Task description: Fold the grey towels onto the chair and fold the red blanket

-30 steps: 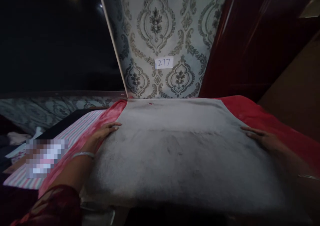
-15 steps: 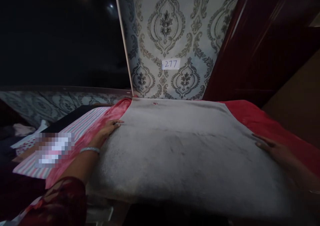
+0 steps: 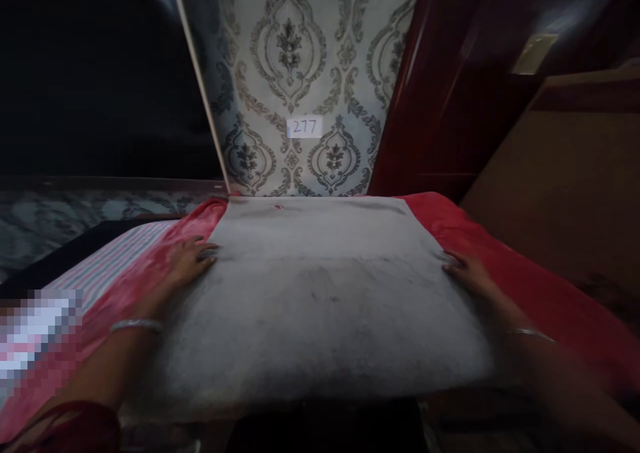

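A grey fuzzy cloth (image 3: 320, 293) lies spread flat over a red cloth (image 3: 500, 253) on a raised surface in front of me. My left hand (image 3: 187, 259) rests flat on the grey cloth's left edge, fingers spread, a silver bangle on the wrist. My right hand (image 3: 467, 271) lies flat against the right edge, also with a bangle. Neither hand grips anything that I can see.
A patterned damask wall panel (image 3: 300, 73) with a small label reading 277 (image 3: 305, 127) stands behind. A striped cloth (image 3: 107, 266) lies to the left. Dark red wooden furniture (image 3: 450, 106) and a brown panel (image 3: 565, 173) stand at the right. The room is dim.
The view has swung so everything sits further left. My right hand has moved up and inward along the grey cloth's right edge. My left hand stays at the left edge.
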{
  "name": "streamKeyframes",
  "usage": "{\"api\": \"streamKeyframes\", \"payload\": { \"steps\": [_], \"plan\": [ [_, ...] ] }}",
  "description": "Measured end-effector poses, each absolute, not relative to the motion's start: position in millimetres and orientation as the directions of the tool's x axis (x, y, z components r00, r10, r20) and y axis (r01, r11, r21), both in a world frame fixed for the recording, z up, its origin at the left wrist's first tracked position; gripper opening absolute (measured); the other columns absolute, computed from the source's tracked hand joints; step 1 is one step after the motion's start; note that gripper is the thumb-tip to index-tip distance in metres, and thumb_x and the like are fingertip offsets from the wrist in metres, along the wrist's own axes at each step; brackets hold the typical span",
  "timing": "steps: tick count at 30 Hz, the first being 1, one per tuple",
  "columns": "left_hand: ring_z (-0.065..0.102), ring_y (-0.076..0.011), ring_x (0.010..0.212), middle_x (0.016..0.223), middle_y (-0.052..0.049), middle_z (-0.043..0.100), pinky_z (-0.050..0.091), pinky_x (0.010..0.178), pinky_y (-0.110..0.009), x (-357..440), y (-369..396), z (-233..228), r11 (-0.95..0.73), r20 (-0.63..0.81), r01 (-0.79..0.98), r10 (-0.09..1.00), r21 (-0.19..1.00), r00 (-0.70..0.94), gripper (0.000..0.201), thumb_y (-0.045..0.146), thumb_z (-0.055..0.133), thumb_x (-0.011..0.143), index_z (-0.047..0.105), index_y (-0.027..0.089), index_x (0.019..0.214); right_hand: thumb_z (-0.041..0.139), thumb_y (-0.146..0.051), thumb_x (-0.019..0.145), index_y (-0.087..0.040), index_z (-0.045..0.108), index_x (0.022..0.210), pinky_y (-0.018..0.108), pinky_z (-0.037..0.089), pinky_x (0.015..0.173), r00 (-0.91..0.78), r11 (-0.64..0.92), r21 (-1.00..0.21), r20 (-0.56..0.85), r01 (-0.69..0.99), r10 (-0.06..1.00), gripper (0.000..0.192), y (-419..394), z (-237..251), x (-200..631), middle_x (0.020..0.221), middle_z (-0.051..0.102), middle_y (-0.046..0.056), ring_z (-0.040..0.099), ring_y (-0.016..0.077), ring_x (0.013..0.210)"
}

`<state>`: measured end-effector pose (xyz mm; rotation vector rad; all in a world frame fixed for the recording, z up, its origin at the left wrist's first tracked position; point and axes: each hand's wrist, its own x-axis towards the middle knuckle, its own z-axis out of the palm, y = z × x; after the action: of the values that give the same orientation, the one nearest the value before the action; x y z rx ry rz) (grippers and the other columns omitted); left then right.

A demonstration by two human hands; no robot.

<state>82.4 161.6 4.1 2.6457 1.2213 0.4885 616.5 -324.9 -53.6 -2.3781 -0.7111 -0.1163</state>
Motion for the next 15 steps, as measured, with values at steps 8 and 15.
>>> {"api": "streamKeyframes", "payload": {
  "steps": [8,15],
  "plan": [
    [0.061,-0.0297,0.112,0.113,-0.012,0.070,0.043,0.106,-0.040,108.9,154.0,-18.1,-0.801,0.230,0.552,0.596,0.231,0.769,0.032,0.043,0.049,0.075,0.066,0.023,0.093,0.066,-0.023,0.082,-0.021,0.069,0.121,0.043,0.041,0.107,0.634,-0.534,-0.356,0.298,0.767,0.713,0.039,-289.8,-59.5,588.9,0.128,0.064,0.010,0.054,0.0277,0.122],
    [0.064,-0.0342,0.096,0.094,-0.019,0.069,0.049,0.093,-0.045,117.9,149.1,-17.6,-0.783,0.268,0.621,0.607,0.040,0.748,0.027,0.035,0.033,0.079,0.056,0.024,0.072,0.061,-0.019,0.088,-0.022,0.070,0.117,0.038,0.043,0.099,0.701,-0.617,-0.335,0.289,0.712,0.652,0.031,-283.4,-64.1,587.5,0.123,0.066,0.010,0.056,0.0266,0.116]
  ]
}}
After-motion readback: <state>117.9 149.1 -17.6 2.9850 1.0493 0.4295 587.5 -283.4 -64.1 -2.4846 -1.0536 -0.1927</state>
